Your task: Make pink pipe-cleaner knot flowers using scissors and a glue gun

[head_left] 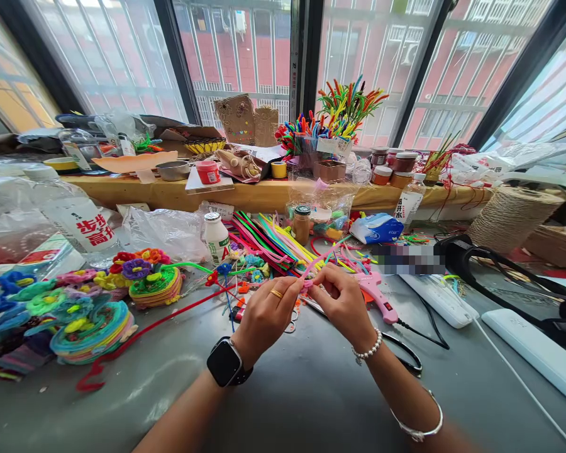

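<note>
My left hand point(264, 314) and my right hand point(342, 302) meet above the grey table point(283, 390), both pinching a pink pipe cleaner point(321, 257) that runs up and away to the right. The left wrist wears a black smartwatch, and a gold ring sits on one finger. Bead and metal bracelets circle the right wrist. Just beyond the hands lies a bundle of coloured pipe cleaners point(268, 242). A pink glue gun point(376, 296) rests right of my right hand.
Finished pipe-cleaner flowers and coils point(89, 314) crowd the left side. A red pipe cleaner point(146, 330) trails across the table. A white bottle point(216, 238), a jar point(302, 223), a twine spool point(509, 217), a power strip point(441, 299) and black cables lie around. The window ledge point(259, 192) is cluttered.
</note>
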{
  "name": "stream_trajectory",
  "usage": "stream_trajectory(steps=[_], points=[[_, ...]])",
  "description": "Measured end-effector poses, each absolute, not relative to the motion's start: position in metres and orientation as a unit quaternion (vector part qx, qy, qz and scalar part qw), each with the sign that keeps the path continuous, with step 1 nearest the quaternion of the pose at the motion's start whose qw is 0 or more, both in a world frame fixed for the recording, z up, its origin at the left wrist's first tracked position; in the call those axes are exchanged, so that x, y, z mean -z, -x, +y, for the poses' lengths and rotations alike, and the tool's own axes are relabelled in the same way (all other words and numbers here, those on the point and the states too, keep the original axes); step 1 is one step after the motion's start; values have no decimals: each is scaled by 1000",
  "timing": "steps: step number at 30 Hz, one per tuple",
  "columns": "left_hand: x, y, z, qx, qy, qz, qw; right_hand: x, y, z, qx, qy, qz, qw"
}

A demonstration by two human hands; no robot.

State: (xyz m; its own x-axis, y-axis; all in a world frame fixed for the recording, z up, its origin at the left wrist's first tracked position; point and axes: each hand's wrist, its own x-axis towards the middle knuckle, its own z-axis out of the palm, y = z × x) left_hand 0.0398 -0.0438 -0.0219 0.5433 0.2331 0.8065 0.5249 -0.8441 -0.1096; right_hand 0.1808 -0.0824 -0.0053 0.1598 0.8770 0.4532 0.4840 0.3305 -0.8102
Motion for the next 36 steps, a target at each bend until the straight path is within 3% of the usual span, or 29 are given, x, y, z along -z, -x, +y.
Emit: stream_trajectory(steps=[7,12,15,17,20,23,26,30,36], points=[[23,-41,-41,416,863,-252,140,9,-177,-79,-347,565,-494,561],[22,-39,-42,378,880,-205,202,17,-180,-71,-608,479,-319,547],[20,-38,-42,377,885,-197,189,21,-182,-68,-664,451,-310,510],[19,-39,-41,405,875,-233,127,20,-183,-68,-666,438,-329,506],[18,-40,-35,434,838,-329,-36,17,-185,-70,-549,465,-453,527],[17,-40,-30,430,781,-388,-235,13,-187,-73,-269,536,-600,529],[16,-40,-28,429,724,-387,-377,14,-188,-75,-37,549,-690,470],[18,-42,-30,415,721,-386,-399,18,-187,-76,79,525,-754,387],[19,-43,-33,410,769,-372,-319,17,-189,-76,143,504,-781,340]])
